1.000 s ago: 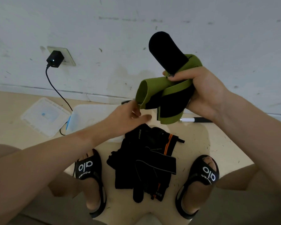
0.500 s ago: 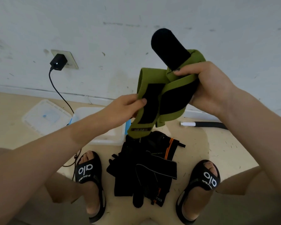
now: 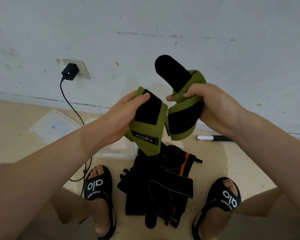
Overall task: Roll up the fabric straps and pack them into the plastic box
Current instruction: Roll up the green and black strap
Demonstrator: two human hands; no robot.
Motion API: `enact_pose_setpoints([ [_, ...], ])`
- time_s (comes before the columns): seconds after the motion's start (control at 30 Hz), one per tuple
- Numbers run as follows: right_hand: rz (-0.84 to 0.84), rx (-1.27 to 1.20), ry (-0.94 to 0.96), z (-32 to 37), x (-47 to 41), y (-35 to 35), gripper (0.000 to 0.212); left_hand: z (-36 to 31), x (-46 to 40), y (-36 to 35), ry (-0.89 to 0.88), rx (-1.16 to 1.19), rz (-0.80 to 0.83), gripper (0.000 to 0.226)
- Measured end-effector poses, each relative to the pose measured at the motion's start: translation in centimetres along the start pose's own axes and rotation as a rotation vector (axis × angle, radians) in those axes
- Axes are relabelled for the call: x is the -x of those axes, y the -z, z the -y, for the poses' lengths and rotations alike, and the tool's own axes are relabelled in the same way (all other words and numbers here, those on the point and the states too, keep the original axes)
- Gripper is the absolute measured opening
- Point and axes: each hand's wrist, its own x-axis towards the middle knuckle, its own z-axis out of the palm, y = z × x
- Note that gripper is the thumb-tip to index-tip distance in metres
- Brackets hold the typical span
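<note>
The person holds a green strap [image 3: 146, 134] with black hook-and-loop patches in the air between both hands, and the step in hand looks like starting its roll. To do this well, the left hand [image 3: 118, 118] should judge which end leads, keep the strap's edges lined up as each turn goes on, and keep the turns tight enough that the black fastening patch can catch and hold the roll closed; a loose or skewed start would likely give a cone that springs open in the box. The left hand's fingers [image 3: 142, 97] are curled over the top of the labelled end, thumb behind, pinching it so the label panel hangs below the fingertips and faces the camera. The right hand [image 3: 208, 104] grips the other part of the strap, fingers wrapped over a bunched green fold with the thumb tip pointing toward the left hand; a rounded black tab sticks up above these fingers and a curved black-lined loop hangs beneath them. The two held portions nearly touch between the hands. Directly below the hands, on the floor, lies a pile of black straps [image 3: 159, 184] not yet rolled, and the clear plastic box [image 3: 118, 149] sits just beyond the left hand's underside, partly hidden by the wrist.
</note>
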Motion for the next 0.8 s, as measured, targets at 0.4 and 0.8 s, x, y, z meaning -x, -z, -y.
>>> enact_pose_setpoints([
  [0.4, 0.094, 0.276, 0.135, -1.0, -0.1, 0.7, 0.058, -0.8, 0.2, 0.2, -0.084, -0.411, 0.278, 0.026],
  [0.8, 0.204, 0.535, 0.054, -1.1, 0.4, 0.8, 0.02, -0.9, 0.9, -0.7, -0.051, -0.508, 0.374, 0.029],
])
